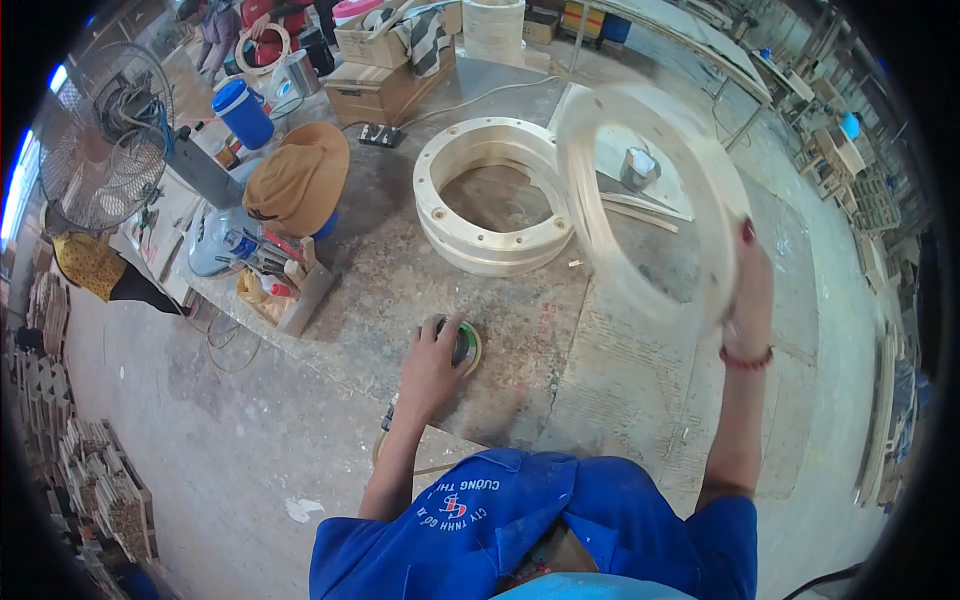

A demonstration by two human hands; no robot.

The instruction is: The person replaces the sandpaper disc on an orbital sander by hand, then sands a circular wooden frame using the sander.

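My left hand (432, 368) rests with its fingers closed over a round black and green tool (464, 346) near the table's front edge. On the right, my right hand (750, 290) grips the lower right rim of a pale wooden ring (590, 215), which is tilted up off the table and blurred by motion. Left of that ring, a thick wooden ring with holes round its top (450, 235) lies flat on the table. The raised ring partly overlaps its right edge in the view.
A brown cap (300, 180), a tool box (305, 300), a blue jug (243, 113) and a fan (105, 140) stand at left. Cardboard boxes (370, 100) are at the back. A metal can (638, 168) stands behind the raised ring. Another person's hand (262, 28) is far upper left.
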